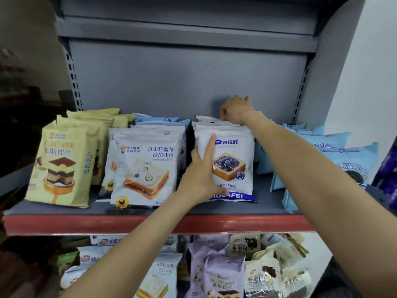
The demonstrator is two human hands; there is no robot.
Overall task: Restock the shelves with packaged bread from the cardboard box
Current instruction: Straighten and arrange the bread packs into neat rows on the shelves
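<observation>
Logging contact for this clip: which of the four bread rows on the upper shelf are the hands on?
The third row from the left, the white blueberry-toast packs. The left hand presses the front pack; the right hand reaches its back.

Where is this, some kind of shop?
Probably a small grocery or convenience store: a grey metal shelf with a red front strip, rows of packaged bread facing outward, and more snack packs on the shelf below.

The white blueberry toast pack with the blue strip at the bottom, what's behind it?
Behind the front white pack more white packs stand in a row; only their top edges show. The right hand grips the rearmost; the left hand steadies the front.
</observation>
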